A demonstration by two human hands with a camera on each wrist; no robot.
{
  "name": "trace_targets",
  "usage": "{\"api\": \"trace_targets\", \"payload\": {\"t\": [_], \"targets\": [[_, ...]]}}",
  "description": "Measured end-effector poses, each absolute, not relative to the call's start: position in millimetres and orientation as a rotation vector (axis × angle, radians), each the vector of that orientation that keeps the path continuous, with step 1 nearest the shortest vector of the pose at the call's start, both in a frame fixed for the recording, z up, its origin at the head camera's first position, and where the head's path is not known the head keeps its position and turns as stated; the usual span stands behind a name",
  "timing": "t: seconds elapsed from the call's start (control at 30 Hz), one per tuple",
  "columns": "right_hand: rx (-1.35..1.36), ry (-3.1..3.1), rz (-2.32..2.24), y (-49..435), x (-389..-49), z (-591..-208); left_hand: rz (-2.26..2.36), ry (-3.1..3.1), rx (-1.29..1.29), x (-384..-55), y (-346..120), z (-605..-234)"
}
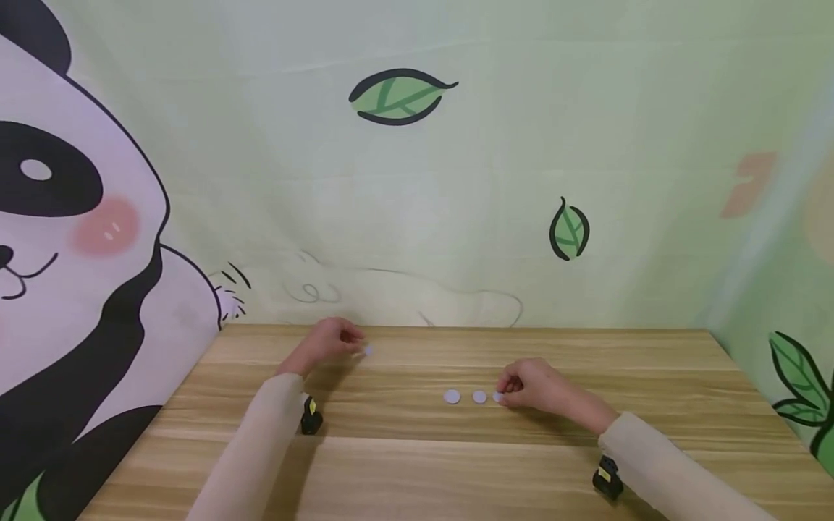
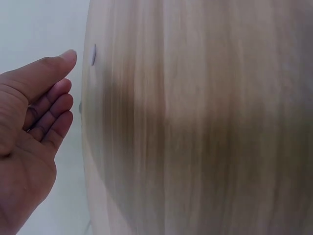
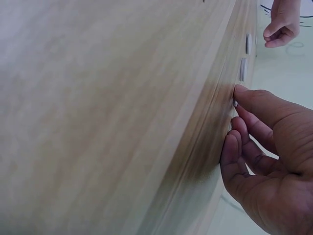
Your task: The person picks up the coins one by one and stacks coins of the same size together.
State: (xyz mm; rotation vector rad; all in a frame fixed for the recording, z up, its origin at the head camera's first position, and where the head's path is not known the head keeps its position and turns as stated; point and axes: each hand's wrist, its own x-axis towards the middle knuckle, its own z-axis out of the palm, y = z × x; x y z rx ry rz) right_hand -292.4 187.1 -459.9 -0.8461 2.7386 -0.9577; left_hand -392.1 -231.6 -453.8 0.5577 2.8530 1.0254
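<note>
My left hand (image 1: 329, 339) hovers over the back left of the wooden table, its fingers loosely bent. Just beyond its fingertips a small white disc (image 1: 368, 350) lies on the wood; in the left wrist view a gap separates the disc (image 2: 94, 55) from the thumb. At right of centre, my right hand (image 1: 533, 383) pinches another white disc (image 1: 497, 397) between thumb and index finger, down at the tabletop. Most of that disc (image 3: 235, 103) is hidden by the fingers. Two more white discs, a left one (image 1: 452, 396) and a middle one (image 1: 479, 396), lie in line with it.
The wooden table (image 1: 417, 477) ends at the back against a pale green cloth (image 1: 495, 145) printed with a panda (image 1: 182, 289) and leaves. Black cameras (image 1: 311, 416) sit on both wrists. Bare wood lies between the left hand and the row of discs.
</note>
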Motion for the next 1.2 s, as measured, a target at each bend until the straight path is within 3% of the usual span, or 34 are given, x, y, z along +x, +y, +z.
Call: {"api": "trace_targets", "payload": {"t": [1.2], "targets": [[-0.836, 2.746, -0.957, 186.7, -293.1, -459.0, 0.998, 2.786, 0.552, -400.3, -228.3, -464.8]]}}
